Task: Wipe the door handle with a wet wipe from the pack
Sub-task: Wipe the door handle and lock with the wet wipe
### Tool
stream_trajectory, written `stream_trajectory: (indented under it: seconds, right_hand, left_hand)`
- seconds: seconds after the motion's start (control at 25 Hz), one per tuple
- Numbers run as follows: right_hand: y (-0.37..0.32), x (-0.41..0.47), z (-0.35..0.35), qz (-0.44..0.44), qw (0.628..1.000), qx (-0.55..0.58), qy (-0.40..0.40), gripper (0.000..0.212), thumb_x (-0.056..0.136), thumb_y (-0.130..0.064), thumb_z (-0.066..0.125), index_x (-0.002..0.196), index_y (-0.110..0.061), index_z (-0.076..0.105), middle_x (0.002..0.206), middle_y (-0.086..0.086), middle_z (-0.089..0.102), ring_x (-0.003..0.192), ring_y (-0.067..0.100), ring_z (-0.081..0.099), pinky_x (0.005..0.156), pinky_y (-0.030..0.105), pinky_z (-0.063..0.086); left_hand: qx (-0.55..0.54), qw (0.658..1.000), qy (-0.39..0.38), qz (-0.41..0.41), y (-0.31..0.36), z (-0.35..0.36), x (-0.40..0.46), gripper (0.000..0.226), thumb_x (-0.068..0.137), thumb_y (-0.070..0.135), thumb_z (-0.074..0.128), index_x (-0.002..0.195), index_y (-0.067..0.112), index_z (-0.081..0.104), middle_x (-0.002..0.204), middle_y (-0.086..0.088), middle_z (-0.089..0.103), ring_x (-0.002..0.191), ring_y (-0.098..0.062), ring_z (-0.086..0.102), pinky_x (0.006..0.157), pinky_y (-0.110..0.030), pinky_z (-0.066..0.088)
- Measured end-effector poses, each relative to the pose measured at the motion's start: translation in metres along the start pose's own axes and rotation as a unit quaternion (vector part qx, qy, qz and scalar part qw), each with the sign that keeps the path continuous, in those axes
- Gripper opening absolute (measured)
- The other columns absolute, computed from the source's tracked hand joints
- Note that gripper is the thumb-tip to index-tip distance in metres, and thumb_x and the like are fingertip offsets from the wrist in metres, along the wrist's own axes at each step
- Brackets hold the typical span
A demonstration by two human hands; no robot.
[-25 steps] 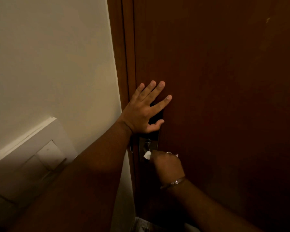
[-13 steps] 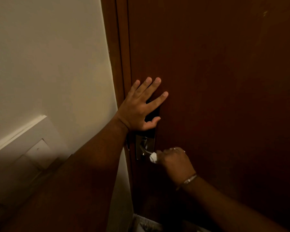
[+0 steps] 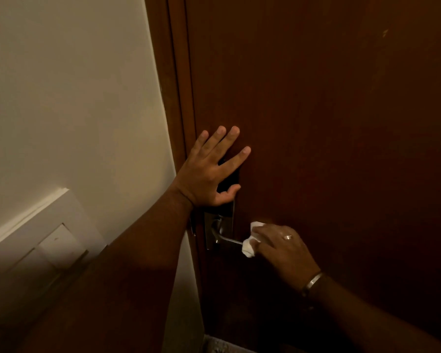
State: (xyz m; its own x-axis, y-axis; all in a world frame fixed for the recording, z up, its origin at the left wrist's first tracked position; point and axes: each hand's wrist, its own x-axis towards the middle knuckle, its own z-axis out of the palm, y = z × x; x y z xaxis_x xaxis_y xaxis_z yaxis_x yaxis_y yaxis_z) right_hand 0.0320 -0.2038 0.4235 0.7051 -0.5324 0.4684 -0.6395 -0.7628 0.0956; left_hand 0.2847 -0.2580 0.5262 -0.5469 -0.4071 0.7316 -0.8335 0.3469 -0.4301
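Observation:
A metal lever door handle [image 3: 224, 239] sticks out from its steel backplate [image 3: 210, 225] on the dark brown door [image 3: 329, 123]. My right hand [image 3: 283, 248] is closed around a crumpled white wet wipe [image 3: 248, 247], which wraps the outer end of the lever. My left hand [image 3: 209, 171] lies flat against the door just above the backplate, fingers spread, holding nothing. It covers part of a black lock panel [image 3: 227, 184]. The pack of wipes is not in view.
The brown door frame [image 3: 173, 98] runs down the left of the door, with a cream wall [image 3: 74, 98] beside it. A white switch plate [image 3: 46, 248] sits low on that wall. A strip of floor [image 3: 224, 346] shows at the bottom.
My right hand has slid the wipe to the right along the lever, from near the backplate to its outer end. My left hand has stayed pressed on the door.

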Motion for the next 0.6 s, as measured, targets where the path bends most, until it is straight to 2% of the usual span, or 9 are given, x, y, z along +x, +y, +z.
stream_trajectory:
  seconds: [0.08,0.16,0.24,0.32,0.36,0.4,0.48,0.52,0.6]
  right_hand:
    - [-0.025,0.009,0.008,0.032,0.999,0.003,0.014,0.03,0.071,-0.017,0.078,0.099,-0.015,0.069,0.088,0.006,0.07,0.078,0.023,0.065,0.067,0.038,0.052]
    - [-0.055,0.035,0.015,0.071,0.997,0.013,-0.001,0.024,0.064,-0.018,0.083,0.084,-0.016,0.07,0.067,0.003,0.067,0.055,0.019,0.062,0.051,0.028,0.049]
    - [-0.072,0.056,0.02,0.099,0.995,0.019,-0.005,0.021,0.063,-0.018,0.084,0.076,-0.016,0.068,0.059,0.002,0.067,0.046,0.017,0.061,0.043,0.024,0.047]
    - [-0.065,0.044,0.024,0.093,0.995,0.032,0.016,0.031,0.067,-0.015,0.08,0.096,-0.012,0.068,0.078,0.007,0.074,0.061,0.019,0.069,0.053,0.029,0.055]
    - [-0.055,0.029,0.027,0.062,0.997,0.027,0.025,0.041,0.069,-0.013,0.075,0.109,-0.01,0.065,0.095,0.009,0.074,0.077,0.021,0.071,0.067,0.034,0.058]
    - [-0.042,0.012,0.028,0.023,0.999,0.006,0.029,0.047,0.073,-0.013,0.068,0.119,-0.008,0.06,0.112,0.011,0.07,0.095,0.022,0.068,0.083,0.036,0.055]
    - [-0.013,-0.019,0.027,-0.01,0.999,-0.035,0.039,0.051,0.081,-0.011,0.055,0.132,-0.006,0.048,0.134,0.013,0.055,0.121,0.024,0.053,0.107,0.036,0.036]
    - [0.0,-0.028,0.026,0.0,0.999,-0.035,0.039,0.054,0.081,-0.009,0.057,0.134,-0.005,0.045,0.136,0.014,0.052,0.125,0.025,0.049,0.111,0.036,0.031]
    - [0.011,-0.035,0.03,0.016,0.999,-0.041,0.015,0.06,0.076,-0.002,0.058,0.133,-0.002,0.041,0.134,0.018,0.053,0.124,0.03,0.05,0.107,0.042,0.031]
  left_hand:
    - [-0.006,1.0,-0.003,-0.002,0.003,-0.001,0.0,0.076,0.082,0.049,0.063,0.146,0.016,0.04,0.153,-0.025,0.032,0.144,-0.041,0.022,0.12,-0.056,0.011]
    - [-0.004,1.0,-0.001,-0.002,0.002,-0.002,0.0,0.076,0.083,0.049,0.063,0.146,0.016,0.04,0.153,-0.025,0.033,0.144,-0.041,0.023,0.12,-0.055,0.01]
    - [-0.005,1.0,-0.004,-0.002,0.0,-0.003,-0.001,0.076,0.083,0.049,0.062,0.147,0.016,0.038,0.153,-0.026,0.033,0.144,-0.041,0.022,0.121,-0.054,0.009]
    - [-0.007,1.0,-0.003,-0.001,0.0,-0.003,0.0,0.076,0.083,0.049,0.062,0.147,0.016,0.037,0.153,-0.027,0.033,0.144,-0.041,0.021,0.121,-0.053,0.006]
    - [-0.008,1.0,-0.003,-0.002,0.0,-0.002,0.0,0.076,0.083,0.049,0.062,0.147,0.016,0.038,0.153,-0.027,0.033,0.144,-0.041,0.021,0.121,-0.052,0.005]
    - [-0.007,1.0,-0.002,-0.002,0.0,-0.002,0.0,0.076,0.083,0.049,0.062,0.147,0.016,0.038,0.153,-0.027,0.033,0.144,-0.041,0.021,0.122,-0.052,0.005]
    - [-0.006,1.0,-0.001,0.0,0.0,-0.002,-0.001,0.076,0.083,0.049,0.062,0.147,0.016,0.038,0.153,-0.026,0.032,0.144,-0.041,0.022,0.122,-0.052,0.005]
    - [-0.006,1.0,-0.001,0.001,-0.001,-0.002,0.0,0.075,0.083,0.049,0.062,0.147,0.016,0.039,0.153,-0.026,0.032,0.144,-0.041,0.022,0.121,-0.052,0.006]
    - [-0.009,1.0,-0.003,0.003,-0.001,-0.001,0.001,0.075,0.084,0.05,0.062,0.146,0.016,0.04,0.153,-0.026,0.032,0.144,-0.041,0.022,0.121,-0.053,0.007]
